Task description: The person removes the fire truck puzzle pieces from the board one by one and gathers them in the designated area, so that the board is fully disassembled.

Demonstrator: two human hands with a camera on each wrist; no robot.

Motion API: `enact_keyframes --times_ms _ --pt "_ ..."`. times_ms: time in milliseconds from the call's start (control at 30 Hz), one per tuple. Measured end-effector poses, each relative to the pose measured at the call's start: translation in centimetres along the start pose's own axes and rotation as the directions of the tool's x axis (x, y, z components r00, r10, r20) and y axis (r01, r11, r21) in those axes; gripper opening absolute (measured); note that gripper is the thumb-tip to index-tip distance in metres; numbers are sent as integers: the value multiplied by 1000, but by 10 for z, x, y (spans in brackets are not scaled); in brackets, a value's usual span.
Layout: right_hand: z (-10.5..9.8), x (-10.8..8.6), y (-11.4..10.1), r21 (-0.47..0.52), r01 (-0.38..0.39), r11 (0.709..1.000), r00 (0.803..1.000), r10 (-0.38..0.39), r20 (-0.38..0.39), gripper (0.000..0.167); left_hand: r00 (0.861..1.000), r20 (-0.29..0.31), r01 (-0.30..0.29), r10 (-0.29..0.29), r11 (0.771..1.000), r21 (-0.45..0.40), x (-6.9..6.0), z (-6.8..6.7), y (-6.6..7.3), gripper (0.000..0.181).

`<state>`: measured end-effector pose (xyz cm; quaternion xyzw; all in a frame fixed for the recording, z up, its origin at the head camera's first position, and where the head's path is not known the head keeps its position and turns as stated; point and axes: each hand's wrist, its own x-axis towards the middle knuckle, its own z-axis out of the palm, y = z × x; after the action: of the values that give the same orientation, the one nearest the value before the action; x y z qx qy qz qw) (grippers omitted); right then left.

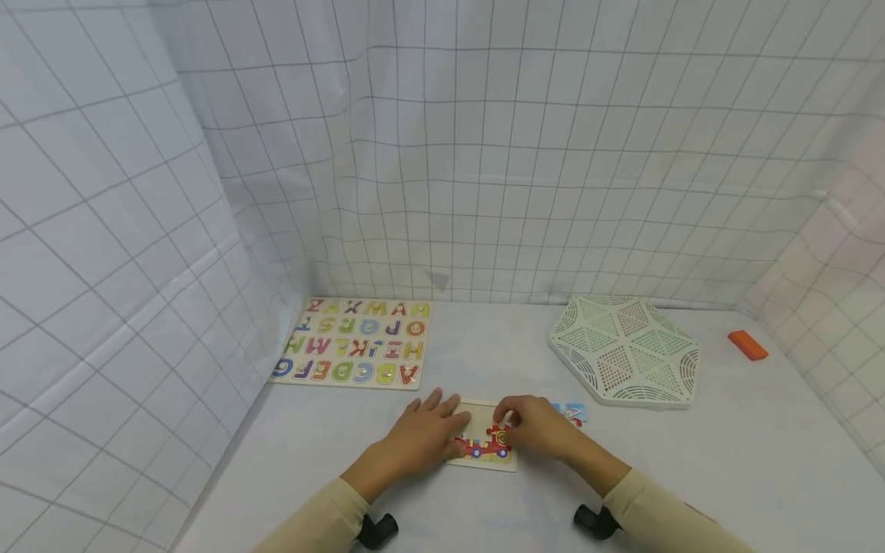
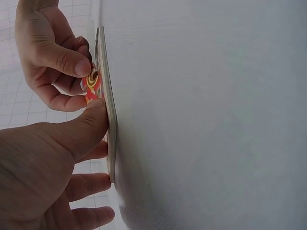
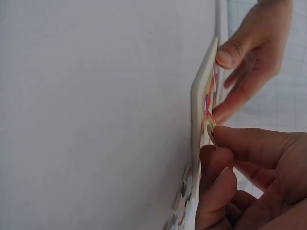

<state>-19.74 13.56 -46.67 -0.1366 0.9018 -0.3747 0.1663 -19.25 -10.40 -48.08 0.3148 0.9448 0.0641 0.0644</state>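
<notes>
Pinching a red puzzle piece with a yellow swirl at the right side of the small puzzle tray.
Holding it tipped up between thumb and finger of the right hand, with the tray flat on the worktop. Resting on the tray's left side with the left hand, spread wide and gripping nothing. Best to press lightly there to stop sliding. Match bumps to gaps first, then push down flat; don't force. Mind the loose pieces beside the right hand.
</notes>
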Motion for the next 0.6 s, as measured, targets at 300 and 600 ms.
enact_keyframes --times_ms 300,600 --pt "-10 1 11 114 -40 993 999 42 -15 22 1000 -6 1 -1 1000 1 3 -3 0 51" --pt "-40 -24 38 368 -59 928 994 90 -67 22 1000 21 15 -15 1000 -19 2 -1 -1 54"
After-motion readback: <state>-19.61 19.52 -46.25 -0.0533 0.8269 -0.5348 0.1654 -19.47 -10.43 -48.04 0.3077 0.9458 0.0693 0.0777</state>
